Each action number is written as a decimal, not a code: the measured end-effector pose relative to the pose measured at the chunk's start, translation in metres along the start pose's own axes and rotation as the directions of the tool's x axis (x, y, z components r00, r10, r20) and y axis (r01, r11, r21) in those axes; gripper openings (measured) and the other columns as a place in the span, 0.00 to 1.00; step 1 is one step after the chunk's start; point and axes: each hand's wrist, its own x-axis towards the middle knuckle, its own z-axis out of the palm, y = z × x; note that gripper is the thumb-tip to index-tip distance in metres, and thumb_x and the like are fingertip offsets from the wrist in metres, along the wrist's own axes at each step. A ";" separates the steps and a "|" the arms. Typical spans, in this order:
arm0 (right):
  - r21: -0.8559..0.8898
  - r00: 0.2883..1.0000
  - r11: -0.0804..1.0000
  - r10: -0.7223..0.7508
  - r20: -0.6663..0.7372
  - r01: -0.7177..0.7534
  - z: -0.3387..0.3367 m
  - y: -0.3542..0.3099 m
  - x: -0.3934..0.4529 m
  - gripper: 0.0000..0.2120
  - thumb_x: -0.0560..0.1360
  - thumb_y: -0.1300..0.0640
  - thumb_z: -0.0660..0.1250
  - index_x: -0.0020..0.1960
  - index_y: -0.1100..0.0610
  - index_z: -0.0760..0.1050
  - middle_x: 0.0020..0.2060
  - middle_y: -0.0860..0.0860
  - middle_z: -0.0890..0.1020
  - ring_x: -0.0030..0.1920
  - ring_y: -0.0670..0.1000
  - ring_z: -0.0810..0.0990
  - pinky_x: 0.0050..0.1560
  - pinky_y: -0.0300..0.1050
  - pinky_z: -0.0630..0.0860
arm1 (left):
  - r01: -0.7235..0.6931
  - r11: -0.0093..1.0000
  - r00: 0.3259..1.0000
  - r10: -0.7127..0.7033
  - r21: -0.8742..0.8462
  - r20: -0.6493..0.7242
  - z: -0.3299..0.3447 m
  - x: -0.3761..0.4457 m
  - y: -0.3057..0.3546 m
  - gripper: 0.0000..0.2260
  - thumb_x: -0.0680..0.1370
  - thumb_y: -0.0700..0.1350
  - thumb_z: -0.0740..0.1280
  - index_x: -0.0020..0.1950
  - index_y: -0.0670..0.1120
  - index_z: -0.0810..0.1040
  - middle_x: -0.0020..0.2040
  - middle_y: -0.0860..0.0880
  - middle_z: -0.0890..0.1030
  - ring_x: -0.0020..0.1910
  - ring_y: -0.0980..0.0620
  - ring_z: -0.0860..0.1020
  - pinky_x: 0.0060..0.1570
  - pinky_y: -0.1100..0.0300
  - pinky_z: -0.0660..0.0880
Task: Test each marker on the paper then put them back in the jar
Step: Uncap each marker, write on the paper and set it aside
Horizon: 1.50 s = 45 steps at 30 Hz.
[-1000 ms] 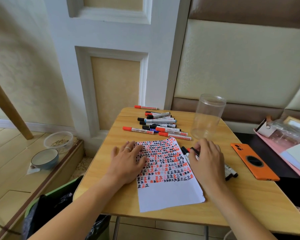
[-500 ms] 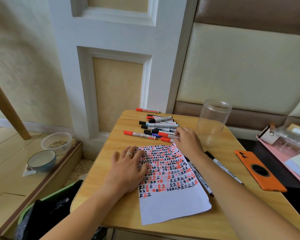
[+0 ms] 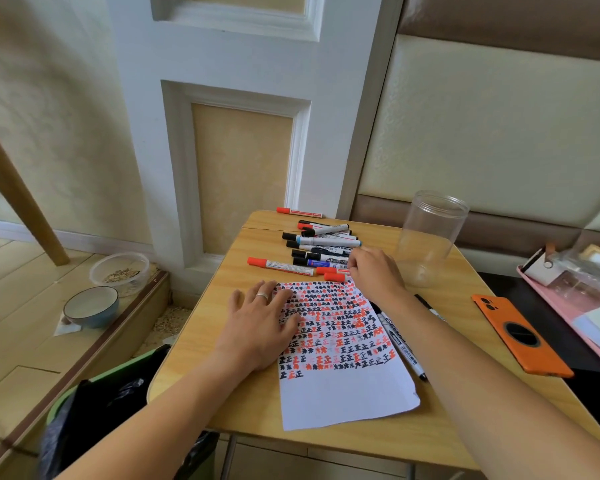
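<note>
A white paper [image 3: 343, 393] covered in red and black test marks lies on the wooden table [image 3: 465, 427]. My left hand [image 3: 260, 327] presses flat on its left edge. Several capped markers [image 3: 323, 242] lie in a pile beyond the paper. My right hand [image 3: 374, 271] reaches into the pile's near right end, fingers curled over the ends of two red-capped markers [image 3: 329, 270]; the fingertips are hidden. The clear jar [image 3: 430, 237] stands upright with nothing in it, just right of that hand. Two black pens [image 3: 400, 344] lie along the paper's right edge.
An orange phone [image 3: 520, 336] lies at the table's right. A pink tray [image 3: 568, 296] with boxes sits beyond it. One red marker [image 3: 298, 212] lies at the far edge. On the floor at left are a bowl [image 3: 90, 306], a plastic tub [image 3: 120, 271] and a lined bin [image 3: 101, 403].
My right hand left the black pens beside the paper and moved forward to the marker pile, where it stays. My left hand kept pressing the paper.
</note>
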 end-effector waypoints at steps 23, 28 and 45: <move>0.029 0.995 0.998 -0.064 0.071 0.062 -0.003 -0.006 -0.009 0.04 0.78 0.58 0.69 0.50 0.51 0.75 0.46 0.45 0.74 0.51 0.49 0.73 0.51 0.46 0.73 | 0.013 1.000 1.000 -0.013 -0.004 0.006 0.000 -0.003 0.001 0.26 0.83 0.65 0.50 0.80 0.60 0.59 0.82 0.51 0.57 0.82 0.49 0.50 0.79 0.41 0.41; 0.051 0.999 0.999 0.001 -0.044 0.002 -0.001 -0.004 -0.010 0.04 0.80 0.59 0.66 0.53 0.53 0.73 0.47 0.47 0.77 0.47 0.49 0.74 0.51 0.47 0.74 | 0.008 1.000 1.000 -0.008 -0.029 0.000 -0.003 -0.004 0.003 0.25 0.83 0.63 0.52 0.80 0.59 0.59 0.82 0.51 0.57 0.82 0.51 0.49 0.79 0.42 0.41; 0.163 0.910 0.901 -0.376 -0.174 0.403 -0.038 -0.059 -0.103 0.07 0.80 0.55 0.67 0.56 0.56 0.78 0.46 0.49 0.77 0.38 0.47 0.75 0.34 0.37 0.72 | -0.338 0.931 0.880 0.261 -0.136 -0.398 -0.010 -0.021 0.005 0.20 0.84 0.58 0.52 0.72 0.52 0.71 0.66 0.54 0.75 0.66 0.55 0.71 0.70 0.54 0.60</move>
